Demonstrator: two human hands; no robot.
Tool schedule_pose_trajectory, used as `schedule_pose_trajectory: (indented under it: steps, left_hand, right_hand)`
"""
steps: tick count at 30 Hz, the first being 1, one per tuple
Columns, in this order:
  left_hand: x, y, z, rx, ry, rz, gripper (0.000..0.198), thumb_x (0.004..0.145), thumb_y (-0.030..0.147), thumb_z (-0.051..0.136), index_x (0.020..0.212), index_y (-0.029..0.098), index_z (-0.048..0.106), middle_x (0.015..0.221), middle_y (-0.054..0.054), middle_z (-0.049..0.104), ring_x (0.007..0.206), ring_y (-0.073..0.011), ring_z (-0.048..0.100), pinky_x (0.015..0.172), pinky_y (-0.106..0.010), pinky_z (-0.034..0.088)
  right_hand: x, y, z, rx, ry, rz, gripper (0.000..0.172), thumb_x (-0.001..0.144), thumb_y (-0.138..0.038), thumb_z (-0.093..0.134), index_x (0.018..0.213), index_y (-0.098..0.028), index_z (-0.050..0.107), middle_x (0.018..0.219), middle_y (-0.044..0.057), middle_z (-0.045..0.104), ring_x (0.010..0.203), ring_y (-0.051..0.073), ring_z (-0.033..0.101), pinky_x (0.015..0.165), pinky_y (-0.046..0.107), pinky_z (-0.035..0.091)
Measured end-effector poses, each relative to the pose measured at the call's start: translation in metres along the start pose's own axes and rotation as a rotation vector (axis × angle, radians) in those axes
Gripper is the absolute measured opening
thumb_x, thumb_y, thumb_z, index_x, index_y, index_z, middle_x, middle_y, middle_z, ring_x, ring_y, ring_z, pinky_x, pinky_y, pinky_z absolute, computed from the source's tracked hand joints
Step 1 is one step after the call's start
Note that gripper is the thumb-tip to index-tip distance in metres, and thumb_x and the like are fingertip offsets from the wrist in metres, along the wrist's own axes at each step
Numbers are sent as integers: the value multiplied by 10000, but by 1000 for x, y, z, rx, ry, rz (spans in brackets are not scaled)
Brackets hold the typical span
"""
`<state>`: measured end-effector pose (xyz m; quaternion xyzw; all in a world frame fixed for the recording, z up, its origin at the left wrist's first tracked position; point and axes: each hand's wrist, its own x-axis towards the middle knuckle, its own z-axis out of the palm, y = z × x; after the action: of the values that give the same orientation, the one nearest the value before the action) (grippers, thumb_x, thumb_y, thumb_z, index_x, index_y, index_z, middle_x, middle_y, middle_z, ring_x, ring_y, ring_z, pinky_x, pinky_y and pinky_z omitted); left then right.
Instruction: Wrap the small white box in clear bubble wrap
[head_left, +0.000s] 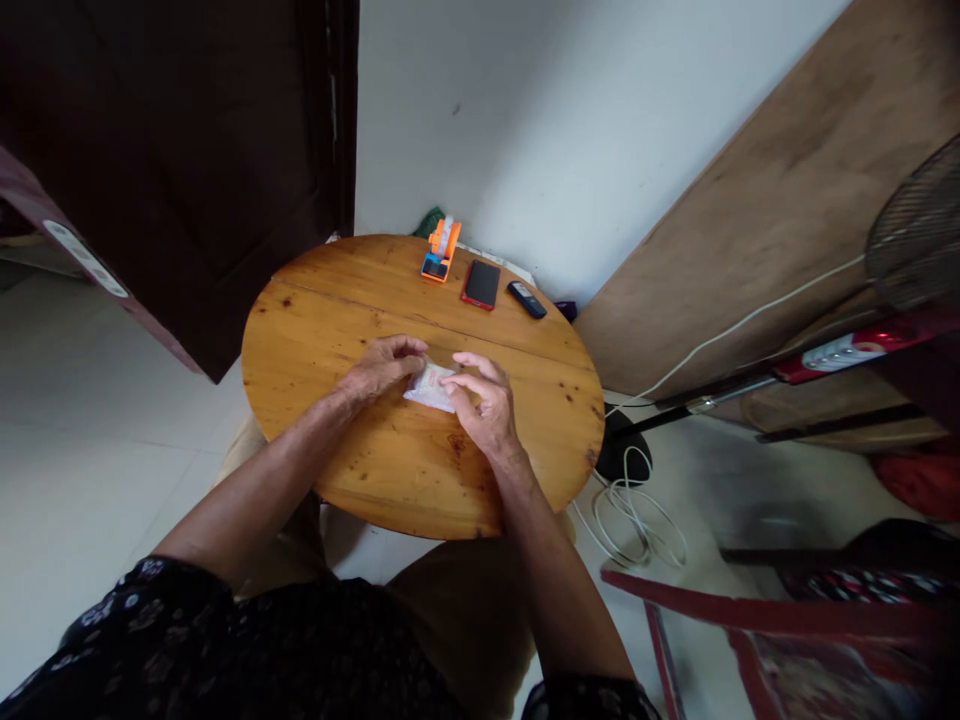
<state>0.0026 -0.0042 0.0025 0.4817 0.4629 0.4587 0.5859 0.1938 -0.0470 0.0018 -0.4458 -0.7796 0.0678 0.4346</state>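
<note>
A small clear plastic packet [430, 390] with whitish contents and faint red print lies low over the middle of the round wooden table. At its upper left edge, my left hand [386, 364] pinches it between thumb and curled fingers. My right hand [487, 402] grips the right side with thumb and index fingertip close together, while the other fingers stay raised and apart. The fingers cover parts of the packet's edges, and its print is too small to read.
Along the far rim of the table [337, 290] stand an orange and blue tape dispenser [441, 250], a red-edged phone [481, 284] and a black handset [526, 299]. A wall rises behind. Right of the table are a fan stand [626, 445], coiled white cable [637, 520] and a red chair [720, 605].
</note>
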Motion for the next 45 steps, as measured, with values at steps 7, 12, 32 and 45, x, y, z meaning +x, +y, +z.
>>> schedule_pose_trajectory:
  steps: [7,12,32,45]
  left_hand:
    - [1,-2,-1,34,38,17,214,640,240,697,840,163,698,791,-7,700,686,-118,589,736,-270,481]
    - [6,-6,-5,79,129,70,182,642,258,695,804,176,699,732,-1,688,627,-118,551,657,-259,456]
    - [-4,7,-2,111,7,-57,188,705,227,675,883,166,685,517,38,579,465,-110,500,534,-254,396]
    - [-8,4,-1,128,-128,5,268,671,213,700,930,157,656,642,34,610,526,-90,524,549,-238,406]
  right_hand:
    - [1,2,-3,86,175,97,182,893,-272,584,784,-237,726,1076,62,734,1043,229,676,970,438,516]
    - [2,12,-2,138,246,248,158,866,-294,605,761,-225,700,1041,67,735,1008,223,681,953,415,532]
    - [2,5,-7,243,-156,192,241,778,-236,698,1017,-267,701,1399,69,586,1334,260,528,1147,492,374]
    - [2,10,5,164,-20,152,58,835,-281,660,817,-254,707,1233,62,684,1165,243,632,1065,470,449]
